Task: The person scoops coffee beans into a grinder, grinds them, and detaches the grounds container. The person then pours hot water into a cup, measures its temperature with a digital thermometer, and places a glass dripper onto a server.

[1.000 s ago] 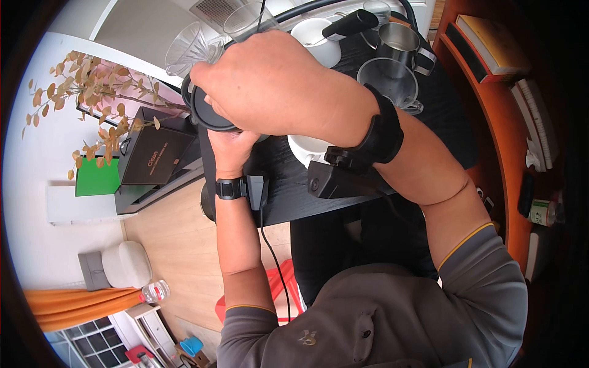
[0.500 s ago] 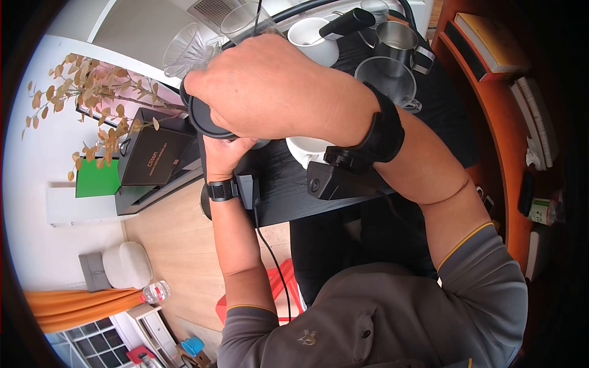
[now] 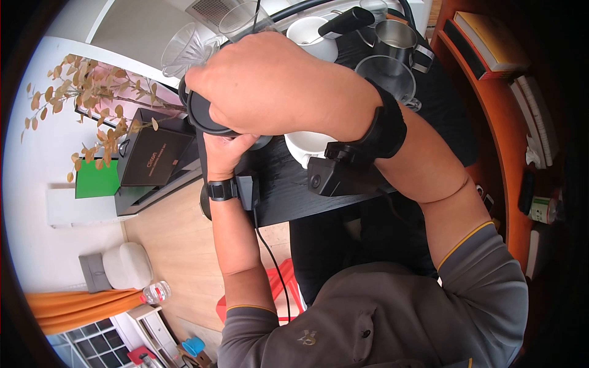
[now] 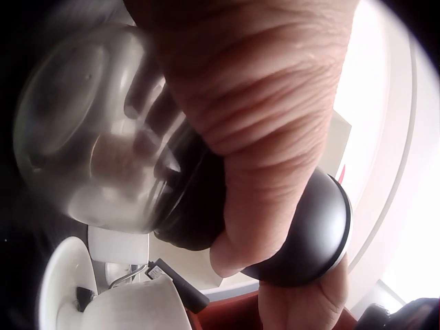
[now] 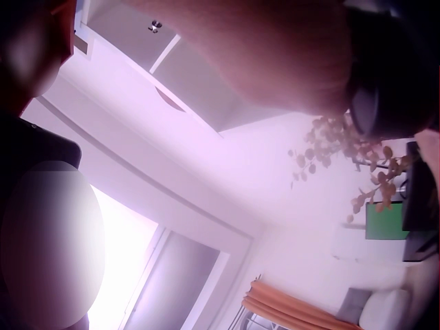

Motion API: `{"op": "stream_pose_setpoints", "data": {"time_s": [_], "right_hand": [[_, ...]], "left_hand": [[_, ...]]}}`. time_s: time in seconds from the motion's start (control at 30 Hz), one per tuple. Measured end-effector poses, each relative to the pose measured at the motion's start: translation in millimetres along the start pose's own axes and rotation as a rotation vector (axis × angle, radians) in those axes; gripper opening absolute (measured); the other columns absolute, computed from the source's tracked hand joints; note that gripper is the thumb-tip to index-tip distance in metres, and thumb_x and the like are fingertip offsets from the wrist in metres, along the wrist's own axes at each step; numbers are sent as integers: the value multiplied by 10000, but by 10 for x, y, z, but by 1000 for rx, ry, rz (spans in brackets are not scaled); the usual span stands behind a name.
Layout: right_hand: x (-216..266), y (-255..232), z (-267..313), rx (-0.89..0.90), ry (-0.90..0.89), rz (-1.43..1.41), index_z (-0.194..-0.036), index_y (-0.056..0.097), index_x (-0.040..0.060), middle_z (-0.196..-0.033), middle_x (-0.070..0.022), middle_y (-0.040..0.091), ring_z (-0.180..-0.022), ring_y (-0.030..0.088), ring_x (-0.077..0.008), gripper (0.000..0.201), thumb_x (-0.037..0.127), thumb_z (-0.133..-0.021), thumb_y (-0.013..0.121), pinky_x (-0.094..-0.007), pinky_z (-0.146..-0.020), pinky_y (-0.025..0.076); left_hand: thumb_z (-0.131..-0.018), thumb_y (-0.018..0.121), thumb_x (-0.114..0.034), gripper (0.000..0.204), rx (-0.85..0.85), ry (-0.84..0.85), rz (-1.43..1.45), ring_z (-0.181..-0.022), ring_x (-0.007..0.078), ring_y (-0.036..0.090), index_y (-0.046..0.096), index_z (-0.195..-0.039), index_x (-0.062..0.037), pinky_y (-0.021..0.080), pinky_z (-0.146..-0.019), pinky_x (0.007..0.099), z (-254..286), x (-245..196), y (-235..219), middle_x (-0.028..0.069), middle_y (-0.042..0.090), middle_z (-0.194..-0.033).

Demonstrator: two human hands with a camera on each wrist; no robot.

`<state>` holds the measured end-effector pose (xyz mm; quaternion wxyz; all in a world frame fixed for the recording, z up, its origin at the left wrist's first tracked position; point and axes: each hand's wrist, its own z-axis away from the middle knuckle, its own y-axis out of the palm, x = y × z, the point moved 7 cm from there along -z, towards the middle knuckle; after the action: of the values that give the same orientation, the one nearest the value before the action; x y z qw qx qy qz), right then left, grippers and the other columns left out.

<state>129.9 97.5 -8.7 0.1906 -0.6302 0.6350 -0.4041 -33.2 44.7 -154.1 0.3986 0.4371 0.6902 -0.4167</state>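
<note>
A vessel with a clear round body (image 4: 89, 137) and a black part shows in the left wrist view. Its black neck is gripped by the left hand (image 4: 254, 130), thumb pressed along it; in the head view the left hand (image 3: 227, 153) is below the black rim (image 3: 208, 116). Over the black top lies the right hand (image 3: 264, 86), fingers bent down over its edge and mostly hidden. Right-hand fingers (image 4: 302, 302) touch the underside of the black dome (image 4: 313, 227). In the right wrist view, the right hand (image 5: 275, 55) is blurred beside the black part (image 5: 375, 103).
A white cup (image 3: 307, 147), white bowl (image 3: 311, 37), glass mug (image 3: 386, 76) and steel pitcher (image 3: 394, 40) stand on the black table (image 3: 288, 190). A ribbed glass cone (image 3: 184, 52) is behind the hands. A black box (image 3: 153, 153) and leafy branch (image 3: 110, 104) are at left.
Both hands and the black top have shifted slightly left in the head view. The left wrist also moved a little left. Both grips look the same.
</note>
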Motion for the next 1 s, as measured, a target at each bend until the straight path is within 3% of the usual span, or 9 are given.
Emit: {"op": "stream_pose_setpoints", "data": {"time_s": [0.03, 0.2, 0.83, 0.93, 1.0], "right_hand": [[2, 3, -4, 1, -2, 0, -856, 645, 8, -736, -161, 687, -715, 698, -369, 218, 172, -736, 722, -450, -622, 557], [-18, 20, -11, 9, 15, -18, -853, 649, 8, -749, -172, 689, -720, 695, -377, 137, 117, -771, 645, -462, -637, 552], [-4, 4, -17, 32, 12, 0, -834, 642, 16, -709, -167, 676, -703, 693, -373, 142, 129, -754, 671, -464, -611, 545], [3, 5, -16, 0, -12, 30, -846, 764, 47, -787, -178, 737, -729, 734, -342, 182, 158, -751, 655, -437, -622, 575], [3, 5, -10, -24, -21, -1, -832, 643, 18, -702, -168, 675, -689, 691, -378, 151, 145, -758, 677, -465, -607, 544]], "left_hand": [[-761, 880, -108, 531, 6, 62, -7, -1034, 182, 664, 649, -1221, 23, 528, -930, 356, -8, -65, 29, 80, 708, -1147], [-766, 875, -102, 531, -7, 89, 1, -1036, 187, 664, 644, -1227, 28, 526, -934, 356, -16, -87, 42, 88, 705, -1151], [-759, 874, -89, 542, -25, 78, 18, -1027, 193, 673, 637, -1231, 35, 535, -928, 366, -13, -32, 11, 99, 704, -1155], [-761, 870, -85, 562, -45, 91, -13, -1037, 197, 670, 619, -1250, 36, 534, -933, 368, -1, -32, -1, 105, 699, -1166], [-754, 875, -87, 582, -54, 115, -27, -1048, 200, 664, 612, -1259, 35, 530, -940, 369, -12, -40, -6, 105, 695, -1176]]}}
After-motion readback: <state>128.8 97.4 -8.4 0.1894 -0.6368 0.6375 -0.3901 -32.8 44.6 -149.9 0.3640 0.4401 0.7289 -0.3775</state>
